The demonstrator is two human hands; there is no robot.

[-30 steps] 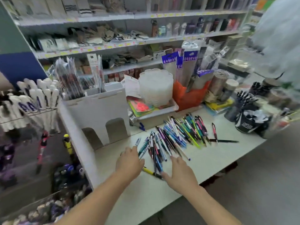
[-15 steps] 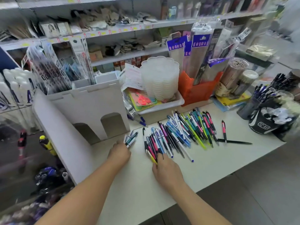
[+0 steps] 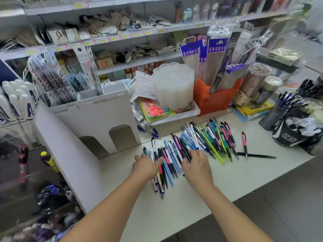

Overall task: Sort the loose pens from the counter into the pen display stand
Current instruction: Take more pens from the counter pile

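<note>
The loose pens (image 3: 190,145) are lying in a fan on the counter (image 3: 192,198) straight ahead of me, long axes running away from me and slightly leftward; the white pen stand (image 3: 97,119) is standing to their left, so my left hand (image 3: 146,165) is nearer it. I am resting that hand, fingers spread, on the near cluster, while my right hand (image 3: 196,165) is curling its fingers over neighbouring pens; whether it is gripping any I cannot tell.

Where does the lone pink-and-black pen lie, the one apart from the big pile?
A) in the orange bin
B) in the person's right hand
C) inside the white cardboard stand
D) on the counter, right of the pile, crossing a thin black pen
D: the pink-and-black pen lies on the counter right of the pile, its tip over the thin black pen.
</note>
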